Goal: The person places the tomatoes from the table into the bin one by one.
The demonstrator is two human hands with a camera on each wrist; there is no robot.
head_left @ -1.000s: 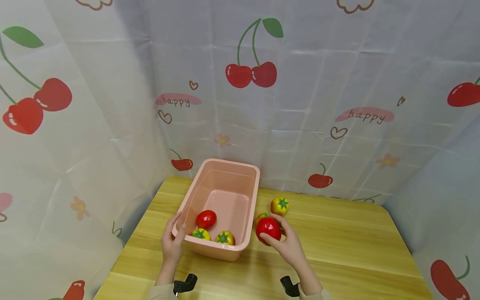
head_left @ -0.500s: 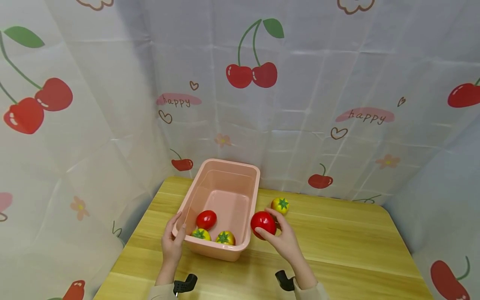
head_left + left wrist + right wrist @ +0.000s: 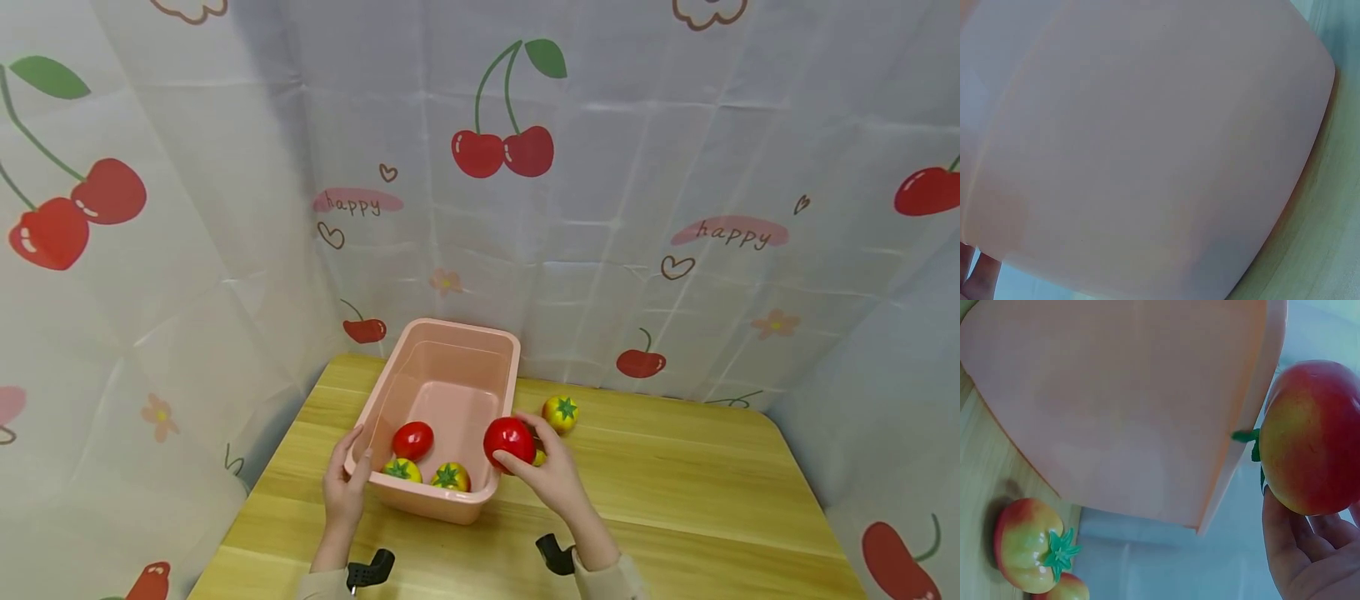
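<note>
The right hand (image 3: 553, 477) holds a red tomato (image 3: 509, 443) between thumb and fingers, over the right rim of the pink bin (image 3: 423, 497). In the right wrist view the held tomato (image 3: 1313, 437) shows a green stem turned toward the bin's rim. The left hand (image 3: 346, 490) grips the bin's near left corner, thumb and fingers on either side of the rim; in the left wrist view only fingertips (image 3: 984, 278) show at the bin's edge. Inside the bin lie a red tomato (image 3: 413, 440) and two yellow-green ones (image 3: 402, 469) (image 3: 451, 477).
Right of the bin, a yellow-red tomato (image 3: 560, 413) sits on the wooden table (image 3: 690, 475). Another is mostly hidden behind the right hand; the right wrist view shows both, one in front (image 3: 1027, 545). A printed curtain (image 3: 585, 308) stands behind and at the sides.
The right hand has moved left and slightly up with the red tomato, from beside the bin to over its right rim. The left hand and the bin have stayed in place.
</note>
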